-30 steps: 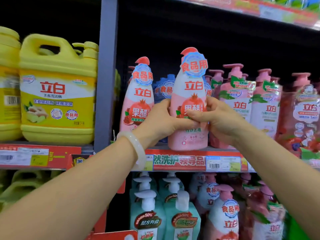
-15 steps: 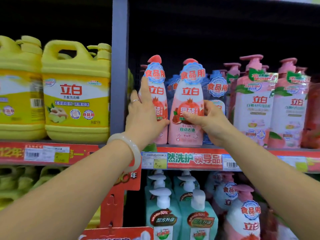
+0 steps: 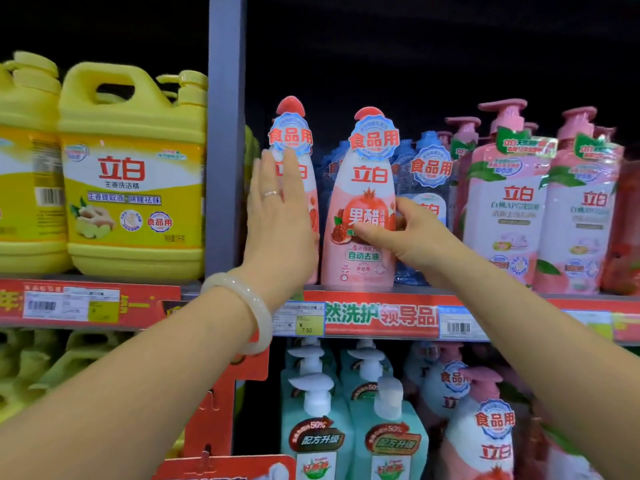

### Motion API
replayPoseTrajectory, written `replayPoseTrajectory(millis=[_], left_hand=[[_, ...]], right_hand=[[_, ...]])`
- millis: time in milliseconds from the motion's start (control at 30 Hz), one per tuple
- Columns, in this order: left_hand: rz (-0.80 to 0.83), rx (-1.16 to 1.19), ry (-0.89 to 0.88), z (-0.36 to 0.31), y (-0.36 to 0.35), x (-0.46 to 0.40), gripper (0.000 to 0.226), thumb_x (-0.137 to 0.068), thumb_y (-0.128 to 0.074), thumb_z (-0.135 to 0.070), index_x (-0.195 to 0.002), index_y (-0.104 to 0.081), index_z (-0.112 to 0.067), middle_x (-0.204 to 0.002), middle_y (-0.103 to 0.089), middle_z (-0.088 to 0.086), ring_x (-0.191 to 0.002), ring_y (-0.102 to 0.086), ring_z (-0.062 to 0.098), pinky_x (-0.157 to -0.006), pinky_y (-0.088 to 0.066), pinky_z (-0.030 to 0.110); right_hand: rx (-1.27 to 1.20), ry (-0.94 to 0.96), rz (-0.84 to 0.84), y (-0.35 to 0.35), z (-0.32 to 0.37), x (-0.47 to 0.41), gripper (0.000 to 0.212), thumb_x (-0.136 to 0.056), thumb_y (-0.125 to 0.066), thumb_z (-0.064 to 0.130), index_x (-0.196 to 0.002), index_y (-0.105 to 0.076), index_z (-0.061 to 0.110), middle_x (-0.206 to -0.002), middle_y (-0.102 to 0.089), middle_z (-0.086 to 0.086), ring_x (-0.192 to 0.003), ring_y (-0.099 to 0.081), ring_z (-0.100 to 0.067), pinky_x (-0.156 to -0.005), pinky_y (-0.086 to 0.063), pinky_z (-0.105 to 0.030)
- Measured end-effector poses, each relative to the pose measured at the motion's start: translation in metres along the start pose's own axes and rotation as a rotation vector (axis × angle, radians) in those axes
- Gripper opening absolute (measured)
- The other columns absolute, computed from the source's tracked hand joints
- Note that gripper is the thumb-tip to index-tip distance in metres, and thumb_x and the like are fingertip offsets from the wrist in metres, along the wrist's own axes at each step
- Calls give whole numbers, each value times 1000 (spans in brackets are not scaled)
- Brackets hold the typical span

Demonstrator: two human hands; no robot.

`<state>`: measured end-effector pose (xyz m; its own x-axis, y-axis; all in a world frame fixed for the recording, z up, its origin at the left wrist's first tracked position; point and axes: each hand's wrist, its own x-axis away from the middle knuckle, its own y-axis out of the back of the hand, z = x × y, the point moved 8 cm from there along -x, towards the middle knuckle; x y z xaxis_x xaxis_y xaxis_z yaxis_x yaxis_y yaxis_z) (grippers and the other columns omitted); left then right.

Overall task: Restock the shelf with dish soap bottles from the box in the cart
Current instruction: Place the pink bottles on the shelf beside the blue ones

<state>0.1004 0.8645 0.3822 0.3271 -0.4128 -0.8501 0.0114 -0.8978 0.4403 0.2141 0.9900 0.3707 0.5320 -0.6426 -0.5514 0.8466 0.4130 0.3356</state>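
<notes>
A pink dish soap bottle [image 3: 360,216] stood upright at the shelf's [image 3: 381,293] front edge, its long axis vertical. The right hand [image 3: 408,233] pinched its right side at label height, arm reaching up from lower right. Just left, the left hand [image 3: 280,220] pressed flat-fingered against the neighbouring pink bottle [image 3: 298,161].

A single wide-angle view is given from a camera worn on the person's head. The shelf [image 3: 381,292] is faced straight on and seen from close by, at about arm's reach. Both forearms are seen entering from the lower edge. A lower shelf is seen beneath. Straight lines are bent slightly toward the frame edges.
</notes>
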Motion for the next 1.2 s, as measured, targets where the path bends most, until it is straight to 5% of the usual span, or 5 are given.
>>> replayPoseTrajectory(millis=[167,567,867,1067,1200], left_hand=[[-1,-147,-84,-4,-11,14,80,-93,-46,-14,-150,10,-15,-155,25,13,-143,22,31,-117,5,43],[20,-111,-147,8,-11,24,85,-88,-61,-10,-152,-6,-17,-155,24,13,-143,22,30,-117,5,39],[-25,-161,-435,-33,-28,27,66,-44,-87,6,-105,-63,10,-124,-55,33,-115,-52,52,-95,-34,59],[201,-188,-347,-52,-38,17,77,-81,-67,-11,-146,-27,-16,-157,1,17,-145,-1,34,-115,-21,45],[240,-240,-305,-56,-41,10,82,-82,-68,-13,-147,-19,-24,-157,15,12,-145,9,32,-112,-25,44]], right_hand=[[336,7,54,-4,0,4,75,-62,-87,26,-123,-44,16,-114,-62,2,-104,-60,-17,-97,-48,-39],[500,53,-139,-9,-4,5,70,-64,-84,40,-116,-47,12,-119,-56,-8,-106,-55,-24,-88,-46,-36],[468,59,-192,-10,3,11,65,-67,-83,34,-115,-50,7,-111,-62,-7,-97,-57,-22,-74,-41,-29],[629,36,-125,-2,1,18,57,-74,-78,28,-119,-51,5,-118,-59,-12,-106,-57,-29,-86,-47,-39],[637,-35,-329,43,-11,25,65,-73,-80,27,-126,-48,4,-124,-52,-15,-111,-54,-31,-90,-46,-40]])
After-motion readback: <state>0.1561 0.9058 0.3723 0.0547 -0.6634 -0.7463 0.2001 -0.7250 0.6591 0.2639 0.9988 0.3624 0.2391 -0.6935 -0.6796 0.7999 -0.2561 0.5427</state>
